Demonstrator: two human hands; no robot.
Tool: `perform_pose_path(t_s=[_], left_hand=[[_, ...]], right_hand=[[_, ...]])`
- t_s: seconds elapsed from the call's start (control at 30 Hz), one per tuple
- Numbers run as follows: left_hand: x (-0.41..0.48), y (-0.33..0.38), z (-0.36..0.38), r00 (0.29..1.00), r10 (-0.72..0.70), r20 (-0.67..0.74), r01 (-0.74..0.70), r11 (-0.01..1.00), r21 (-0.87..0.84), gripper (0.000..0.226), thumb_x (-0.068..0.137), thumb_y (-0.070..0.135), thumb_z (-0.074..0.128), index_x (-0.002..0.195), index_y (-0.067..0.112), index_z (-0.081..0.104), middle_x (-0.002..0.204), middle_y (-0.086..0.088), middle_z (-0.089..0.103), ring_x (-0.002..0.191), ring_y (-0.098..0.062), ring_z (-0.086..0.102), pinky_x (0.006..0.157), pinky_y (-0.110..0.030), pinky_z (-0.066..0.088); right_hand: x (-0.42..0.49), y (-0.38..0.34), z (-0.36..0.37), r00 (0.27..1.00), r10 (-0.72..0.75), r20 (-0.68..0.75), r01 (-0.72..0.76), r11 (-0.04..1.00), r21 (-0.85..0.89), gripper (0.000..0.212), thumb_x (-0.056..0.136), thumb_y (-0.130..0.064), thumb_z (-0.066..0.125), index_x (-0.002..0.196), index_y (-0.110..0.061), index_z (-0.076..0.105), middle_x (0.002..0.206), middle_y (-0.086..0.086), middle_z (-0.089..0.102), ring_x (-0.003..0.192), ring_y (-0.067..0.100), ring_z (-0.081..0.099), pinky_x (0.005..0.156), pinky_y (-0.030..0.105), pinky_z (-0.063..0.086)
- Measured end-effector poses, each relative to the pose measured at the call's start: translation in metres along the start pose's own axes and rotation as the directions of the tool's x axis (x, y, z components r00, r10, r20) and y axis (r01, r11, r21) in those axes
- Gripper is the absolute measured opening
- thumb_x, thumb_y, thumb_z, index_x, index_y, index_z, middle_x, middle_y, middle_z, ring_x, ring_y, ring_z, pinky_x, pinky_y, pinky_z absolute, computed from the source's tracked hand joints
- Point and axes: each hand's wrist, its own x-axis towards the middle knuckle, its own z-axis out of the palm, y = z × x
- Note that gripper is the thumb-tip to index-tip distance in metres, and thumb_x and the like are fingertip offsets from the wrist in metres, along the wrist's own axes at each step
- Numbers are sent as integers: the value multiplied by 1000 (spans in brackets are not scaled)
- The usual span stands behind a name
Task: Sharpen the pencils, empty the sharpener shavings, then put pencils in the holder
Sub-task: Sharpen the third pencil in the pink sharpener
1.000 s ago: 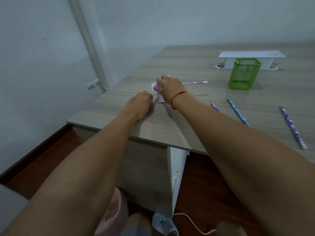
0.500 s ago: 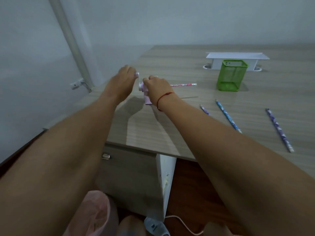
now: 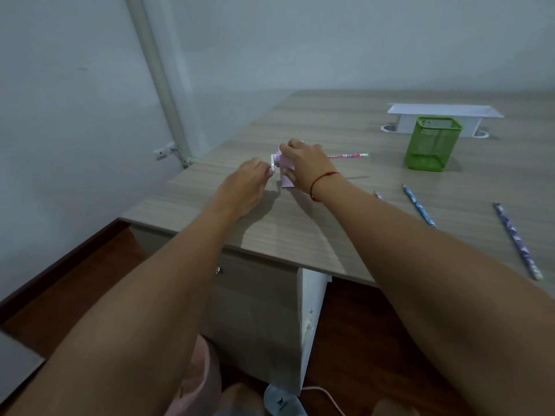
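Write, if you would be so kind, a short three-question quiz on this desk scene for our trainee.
1. True or false: pencils already stand in the green holder.
2. Which hand pinches the crank of the sharpener? A) left hand B) right hand C) neither
3. What colour is the pencil sticking out from behind the right hand?

Key: 1. False: the green holder looks empty. 2. A. 3. Pink.
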Motion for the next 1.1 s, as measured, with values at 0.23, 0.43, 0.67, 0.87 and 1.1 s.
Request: perform_pose_path(t_s=[0.23,0.43,0.67,0.87,1.1], left_hand=[[4,-6,12,995,-18,98,13,999,48,23,98,15,42,98,2,61,102,-16,57,98,-30,55,81,-40,44],[13,-12,17,990,-57,127,55,998,16,26,98,19,41,99,3,62,99,-13,58,94,-26,55,81,-39,45],[9,-8,9,986,-54,160,48,998,39,27,100,20,38,106,4,59,104,-13,57,98,-26,55,85,-38,45],[-15,11,-6,989,48,137,-57,996,66,27,99,22,39,106,4,58,105,-12,59,95,-25,56,82,-38,49],[-22,28,-16,978,-19,207,-2,995,101,30,99,22,40,109,3,61,109,-13,59,101,-27,56,87,-40,47]], right_hand=[[10,5,-2,999,-30,35,29,999,24,53,88,-29,61,133,-8,44,134,13,46,118,33,52,96,39,41],[19,0,8,998,43,43,-45,999,29,48,92,-26,53,136,-14,39,137,14,43,113,41,55,92,48,49],[13,-3,-5,999,27,31,-28,1000,12,38,96,-23,47,132,-11,46,131,13,49,112,40,56,87,45,48],[-19,-1,-29,996,-43,83,44,999,-14,40,94,-20,49,133,-13,47,132,10,51,114,36,58,88,41,48],[-39,-10,-34,997,30,75,-30,1000,4,33,96,-21,47,126,-8,50,130,11,53,117,33,56,89,38,46]])
